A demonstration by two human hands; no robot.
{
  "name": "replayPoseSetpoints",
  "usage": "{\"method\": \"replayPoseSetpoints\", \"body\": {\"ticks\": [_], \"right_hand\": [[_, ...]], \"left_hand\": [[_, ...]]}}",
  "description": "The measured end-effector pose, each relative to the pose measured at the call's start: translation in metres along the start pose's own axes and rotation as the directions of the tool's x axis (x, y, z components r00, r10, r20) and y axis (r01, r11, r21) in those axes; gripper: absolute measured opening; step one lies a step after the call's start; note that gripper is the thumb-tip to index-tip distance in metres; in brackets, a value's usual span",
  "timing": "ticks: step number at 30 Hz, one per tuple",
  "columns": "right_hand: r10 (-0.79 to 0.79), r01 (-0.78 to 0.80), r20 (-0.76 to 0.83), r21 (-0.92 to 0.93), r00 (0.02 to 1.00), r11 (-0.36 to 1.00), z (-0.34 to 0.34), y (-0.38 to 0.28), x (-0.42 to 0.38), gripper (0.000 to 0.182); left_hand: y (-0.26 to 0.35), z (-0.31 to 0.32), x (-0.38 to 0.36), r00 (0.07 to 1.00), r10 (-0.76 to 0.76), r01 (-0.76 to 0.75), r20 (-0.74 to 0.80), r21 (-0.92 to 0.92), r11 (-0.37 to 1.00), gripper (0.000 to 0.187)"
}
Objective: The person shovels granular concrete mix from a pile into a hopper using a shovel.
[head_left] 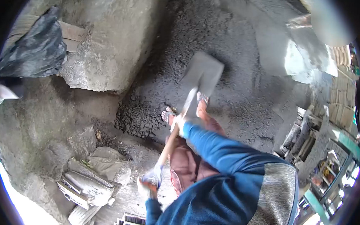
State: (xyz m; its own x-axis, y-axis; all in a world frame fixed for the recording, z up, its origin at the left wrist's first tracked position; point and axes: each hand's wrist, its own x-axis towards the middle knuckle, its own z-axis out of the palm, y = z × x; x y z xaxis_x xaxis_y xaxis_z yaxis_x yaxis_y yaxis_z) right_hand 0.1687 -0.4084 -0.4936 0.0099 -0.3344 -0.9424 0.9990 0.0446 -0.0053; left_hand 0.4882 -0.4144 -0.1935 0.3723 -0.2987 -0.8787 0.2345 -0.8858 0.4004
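A shovel point(202, 72) stretches diagonally across the middle of the head view. Its broad grey blade lies over the dark gravelly ground, and its wooden shaft runs back toward my body. My right hand point(180, 126), in what looks like a pale glove, wraps the lower shaft near the metal socket. At the top end of the shaft, my left hand point(147, 188) is closed on the handle grip. Blur softens the blade and both hands. My feet point(169, 115), in open sandals, stand on either side of the shaft, just behind the blade.
A large concrete block point(106, 43) rises at the upper left, with a black plastic sheet point(37, 48) beside it. Loose dark gravel point(138, 118) lies along its base. Sacks point(91, 187) and a black crate point(130, 224) sit lower left. Stacked blocks point(301, 134) and green-framed equipment point(347, 146) stand right.
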Motion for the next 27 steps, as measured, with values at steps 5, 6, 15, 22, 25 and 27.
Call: {"method": "replayPoseSetpoints", "body": {"ticks": [5, 6, 15, 22, 25, 27], "right_hand": [[0.469, -0.507, -0.206, -0.209, 0.859, 0.836, 0.072, 0.184, -0.069, 0.006], [0.53, -0.554, -0.166, -0.185, 0.832, 0.812, 0.065, 0.209, -0.051, 0.006], [0.142, -0.143, -0.018, -0.11, 0.99, 0.984, 0.055, -0.118, 0.202, 0.016], [0.149, -0.149, 0.003, 0.007, 0.989, 0.989, 0.029, -0.083, 0.157, 0.019], [0.061, -0.061, 0.008, 0.138, 0.998, 0.988, 0.022, -0.086, 0.099, 0.02], [0.03, -0.019, -0.049, 0.217, 0.998, 0.976, 0.003, -0.092, 0.072, 0.02]], "left_hand": [[0.006, -0.189, -0.051, 0.887, 0.058, -0.072, -0.459, -0.013, 0.997, 0.063], [0.016, -0.18, -0.055, 0.839, 0.077, -0.041, -0.539, 0.079, 0.996, 0.072], [-0.049, 0.196, 0.133, 0.865, 0.46, -0.454, -0.202, 0.08, 0.887, 0.032], [-0.057, 0.16, 0.109, 0.881, 0.407, -0.399, -0.241, 0.084, 0.913, 0.036], [-0.048, 0.139, 0.096, 0.89, 0.414, -0.391, -0.193, 0.145, 0.909, 0.036], [-0.042, 0.127, 0.093, 0.896, 0.426, -0.41, -0.126, 0.135, 0.902, 0.036]]}}
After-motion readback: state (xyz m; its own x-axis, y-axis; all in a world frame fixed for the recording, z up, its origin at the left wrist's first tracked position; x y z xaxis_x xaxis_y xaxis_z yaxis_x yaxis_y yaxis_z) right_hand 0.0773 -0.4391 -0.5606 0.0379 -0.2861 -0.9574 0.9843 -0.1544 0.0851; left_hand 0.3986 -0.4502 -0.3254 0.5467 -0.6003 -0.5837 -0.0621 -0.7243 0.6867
